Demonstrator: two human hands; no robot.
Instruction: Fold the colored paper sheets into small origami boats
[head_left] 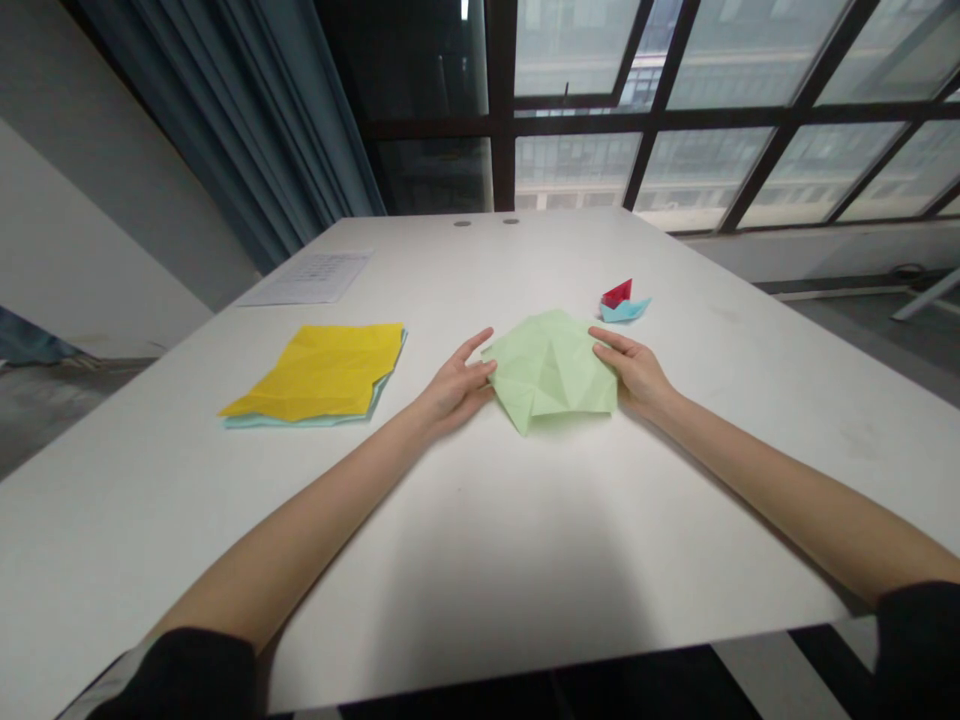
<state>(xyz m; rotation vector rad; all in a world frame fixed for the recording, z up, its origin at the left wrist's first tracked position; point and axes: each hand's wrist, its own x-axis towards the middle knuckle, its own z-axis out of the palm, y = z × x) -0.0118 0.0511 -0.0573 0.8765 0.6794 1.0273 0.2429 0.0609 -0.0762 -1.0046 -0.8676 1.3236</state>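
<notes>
Black sleeves (191, 672) end on my forearms (307, 530); beyond them, my left fingers (478, 374) and right fingers (613, 340) grip opposite sides of a creased green paper (551, 370) over the white bench (487, 540), a yellow sheet (330, 370) to its left, folded red-and-blue paper (625, 311) just beyond.

No legible text, only print too small for reading on the white sheet (309, 279)

On the worktop (480, 560), room was left at lower centre, below the green paper (555, 370), and at middle right. Passage was obstructed at middle left by yellow paper (330, 370) and right of centre by red-and-blue folded paper (624, 311).
</notes>
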